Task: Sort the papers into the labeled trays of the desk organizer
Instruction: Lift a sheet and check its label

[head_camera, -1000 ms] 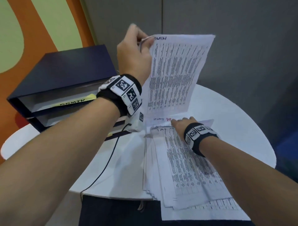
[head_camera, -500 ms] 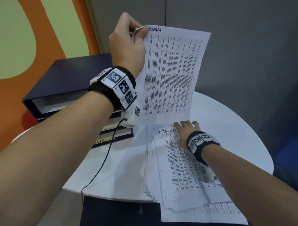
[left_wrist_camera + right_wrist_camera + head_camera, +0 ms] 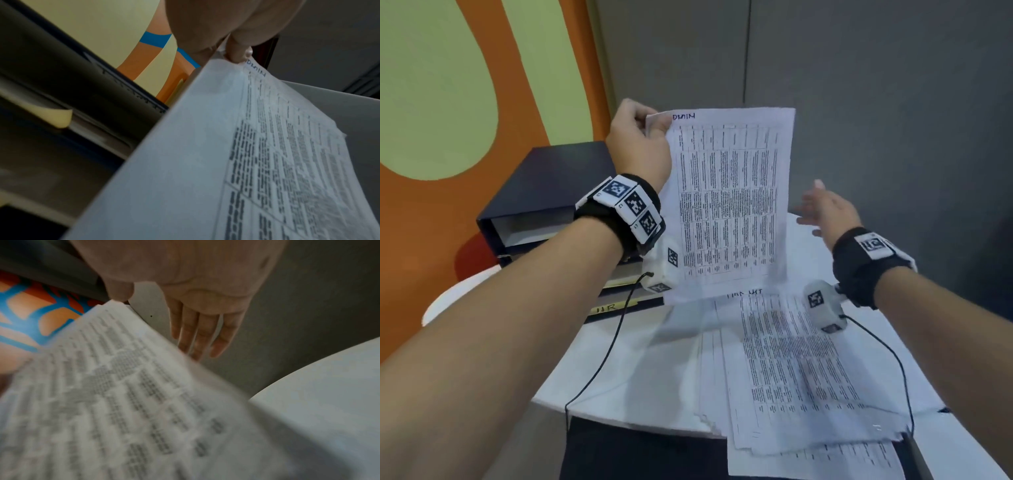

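Observation:
My left hand [image 3: 643, 137] pinches the top left corner of a printed sheet [image 3: 729, 202] marked ADMIN and holds it upright above the table. In the left wrist view the thumb and fingers [image 3: 236, 53] clamp that sheet [image 3: 246, 162] at its corner. My right hand [image 3: 822, 209] hovers with straight fingers beside the sheet's right edge, holding nothing; its fingers [image 3: 197, 334] show spread past the sheet [image 3: 115, 402]. A fanned stack of printed papers [image 3: 791, 370] lies on the white round table [image 3: 626, 373]. The dark desk organizer [image 3: 551, 192] stands at the left, with a yellow label [image 3: 613, 306] on its lowest tray.
Thin black cables [image 3: 602, 363] run from both wrist units over the table's front edge. A grey partition wall [image 3: 859, 85] rises right behind the table. An orange and green wall [image 3: 448, 85] is behind the organizer. A yellow label tab [image 3: 55, 116] hangs from a tray.
My right hand has lifted off the paper stack and risen to the right of the held sheet. My left hand still holds the ADMIN sheet upright.

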Available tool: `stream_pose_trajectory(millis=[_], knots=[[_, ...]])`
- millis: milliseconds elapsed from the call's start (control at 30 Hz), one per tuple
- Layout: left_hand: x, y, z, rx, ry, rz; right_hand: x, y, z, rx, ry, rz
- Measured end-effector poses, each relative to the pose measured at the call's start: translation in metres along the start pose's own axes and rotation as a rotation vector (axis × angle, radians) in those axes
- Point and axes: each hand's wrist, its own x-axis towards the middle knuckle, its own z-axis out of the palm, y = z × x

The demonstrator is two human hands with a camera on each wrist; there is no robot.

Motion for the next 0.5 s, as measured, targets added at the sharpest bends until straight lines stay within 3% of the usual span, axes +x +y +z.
stream_pose_trajectory(millis=[133,233,333,400,500], knots=[[-0.006,-0.005,-0.005,-0.003,0.006,-0.102,-0.023,-0.036,0.022,-0.120,-0.157,-0.103],[-0.023,-0.003,-0.020,-0.009,-0.016,-0.174,-0.035,-0.037,0.032,0.073,-0.166,-0.060],[-0.072,-0.023,-0.042,-0.036,-0.199,-0.291,-0.047,-0.026,0.033,0.207,-0.207,0.034],[-0.108,-0.043,-0.059,0.017,-0.330,-0.425,-0.057,-0.015,0.030,0.107,-0.251,0.064],[-0.134,-0.065,-0.082,0.188,-0.412,-0.530,-0.075,-0.001,0.030,-0.071,-0.339,0.056]])
